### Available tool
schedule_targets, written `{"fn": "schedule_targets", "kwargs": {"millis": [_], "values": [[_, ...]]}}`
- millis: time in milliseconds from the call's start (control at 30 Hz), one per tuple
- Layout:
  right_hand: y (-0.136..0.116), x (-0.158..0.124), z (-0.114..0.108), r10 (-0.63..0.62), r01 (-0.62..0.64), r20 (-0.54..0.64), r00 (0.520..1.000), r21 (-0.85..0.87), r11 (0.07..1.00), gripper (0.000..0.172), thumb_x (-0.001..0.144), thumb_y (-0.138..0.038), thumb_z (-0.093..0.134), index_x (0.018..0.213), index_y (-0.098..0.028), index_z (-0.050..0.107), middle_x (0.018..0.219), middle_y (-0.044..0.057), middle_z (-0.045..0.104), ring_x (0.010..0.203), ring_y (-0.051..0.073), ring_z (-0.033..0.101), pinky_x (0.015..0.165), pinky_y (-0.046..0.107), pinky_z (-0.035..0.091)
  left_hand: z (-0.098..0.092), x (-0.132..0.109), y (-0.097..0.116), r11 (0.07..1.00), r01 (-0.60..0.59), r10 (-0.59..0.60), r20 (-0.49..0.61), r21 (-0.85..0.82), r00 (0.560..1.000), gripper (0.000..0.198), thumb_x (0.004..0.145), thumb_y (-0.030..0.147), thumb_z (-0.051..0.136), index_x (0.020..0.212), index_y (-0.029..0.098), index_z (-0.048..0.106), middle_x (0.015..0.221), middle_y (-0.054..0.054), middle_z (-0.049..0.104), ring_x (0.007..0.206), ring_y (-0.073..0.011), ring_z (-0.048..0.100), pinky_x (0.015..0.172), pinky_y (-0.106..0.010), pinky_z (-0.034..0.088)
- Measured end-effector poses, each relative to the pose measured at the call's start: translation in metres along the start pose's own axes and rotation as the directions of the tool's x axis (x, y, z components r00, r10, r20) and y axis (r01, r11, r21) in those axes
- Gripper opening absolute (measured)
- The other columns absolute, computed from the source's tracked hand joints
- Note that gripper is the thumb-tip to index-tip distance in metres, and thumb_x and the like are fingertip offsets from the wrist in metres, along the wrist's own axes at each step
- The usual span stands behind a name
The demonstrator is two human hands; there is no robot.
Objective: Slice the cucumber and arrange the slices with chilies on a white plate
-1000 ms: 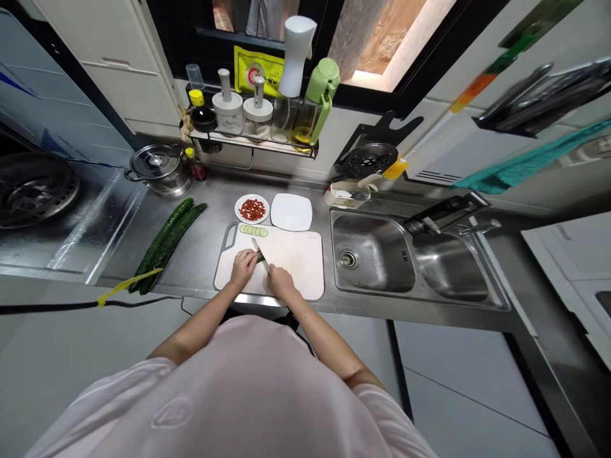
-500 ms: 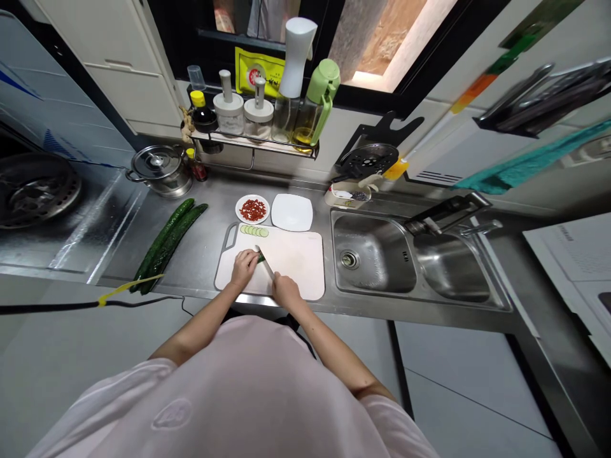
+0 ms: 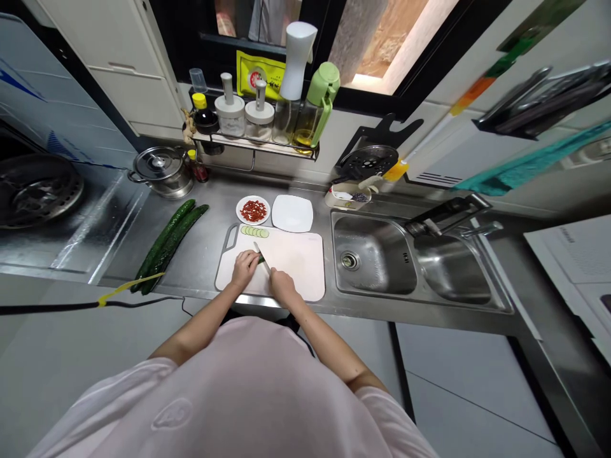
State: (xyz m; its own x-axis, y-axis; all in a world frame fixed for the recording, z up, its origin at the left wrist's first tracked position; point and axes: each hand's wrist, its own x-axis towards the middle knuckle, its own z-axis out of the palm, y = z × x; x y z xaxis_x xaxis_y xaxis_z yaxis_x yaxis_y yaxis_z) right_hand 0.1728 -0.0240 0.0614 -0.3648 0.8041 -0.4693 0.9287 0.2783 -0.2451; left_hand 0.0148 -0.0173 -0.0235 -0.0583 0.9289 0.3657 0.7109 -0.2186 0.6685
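Observation:
On the white cutting board (image 3: 296,273), my left hand (image 3: 245,267) presses down a short piece of cucumber (image 3: 261,258), mostly covered by the fingers. My right hand (image 3: 282,285) grips a knife (image 3: 263,255) by its handle. Its blade points away from me and lies against the piece's right side, close to my left fingertips. A row of overlapping cucumber slices (image 3: 254,231) rests along the board's far left edge. Two whole cucumbers (image 3: 169,245) lie side by side on the counter, left of the board.
Behind the board stand a plate of chopped red pieces (image 3: 252,210) and a white square plate (image 3: 292,214). The double sink (image 3: 375,254) is to the right. A lidded pot (image 3: 162,172) stands back left, below a shelf of bottles and jars (image 3: 258,144).
The knife and my right hand have shifted slightly to the left and away from me. My left hand stays on the cucumber piece.

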Motion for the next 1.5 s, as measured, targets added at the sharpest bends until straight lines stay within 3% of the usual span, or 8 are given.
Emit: {"fn": "schedule_targets", "kwargs": {"millis": [233, 600, 1000, 1500], "values": [[0.0, 0.009, 0.001, -0.001, 0.001, -0.042, 0.999, -0.013, 1.0, 0.022, 0.089, -0.015, 0.034, 0.104, -0.014, 0.05, 0.094, 0.013, 0.064, 0.089, 0.021, 0.061, 0.071, 0.029, 0.042, 0.001, -0.001, 0.001, 1.0, -0.003, 0.003, -0.013, 0.01, 1.0, 0.021, 0.089, 0.028, 0.042, 0.095, 0.021, 0.062, 0.094, -0.006, 0.06, 0.093, -0.0178, 0.053, 0.085, -0.035, 0.041], [0.019, -0.022, 0.016, 0.011, -0.011, -0.025, 1.0, -0.014, 1.0, 0.021, 0.088, -0.016, 0.036, 0.102, -0.014, 0.051, 0.087, 0.011, 0.065, 0.082, 0.021, 0.062, 0.066, 0.028, 0.04, 0.0, 0.0, 0.002, 1.0, 0.005, -0.005, -0.019, 0.008, 1.0, 0.02, 0.089, 0.028, 0.043, 0.093, 0.022, 0.062, 0.094, -0.005, 0.061, 0.092, -0.0179, 0.054, 0.084, -0.036, 0.041], [0.008, -0.003, 0.006, -0.024, 0.025, 0.003, 1.0, -0.008, 1.0, 0.021, 0.088, -0.016, 0.037, 0.104, -0.013, 0.051, 0.093, 0.013, 0.064, 0.086, 0.021, 0.061, 0.07, 0.028, 0.041, 0.001, 0.001, 0.0, 1.0, -0.01, 0.01, -0.008, 0.003, 1.0, 0.02, 0.089, 0.028, 0.043, 0.094, 0.022, 0.061, 0.093, -0.005, 0.061, 0.092, -0.0176, 0.054, 0.083, -0.035, 0.042], [-0.002, 0.018, 0.012, 0.018, -0.018, -0.076, 0.997, 0.002, 1.0, 0.022, 0.088, -0.011, 0.035, 0.105, -0.013, 0.05, 0.094, 0.013, 0.064, 0.089, 0.02, 0.062, 0.073, 0.029, 0.044, 0.003, -0.002, -0.001, 1.0, -0.008, 0.008, -0.02, 0.012, 1.0, 0.02, 0.089, 0.028, 0.044, 0.095, 0.022, 0.061, 0.096, -0.006, 0.06, 0.093, -0.0188, 0.053, 0.086, -0.037, 0.041]]}}
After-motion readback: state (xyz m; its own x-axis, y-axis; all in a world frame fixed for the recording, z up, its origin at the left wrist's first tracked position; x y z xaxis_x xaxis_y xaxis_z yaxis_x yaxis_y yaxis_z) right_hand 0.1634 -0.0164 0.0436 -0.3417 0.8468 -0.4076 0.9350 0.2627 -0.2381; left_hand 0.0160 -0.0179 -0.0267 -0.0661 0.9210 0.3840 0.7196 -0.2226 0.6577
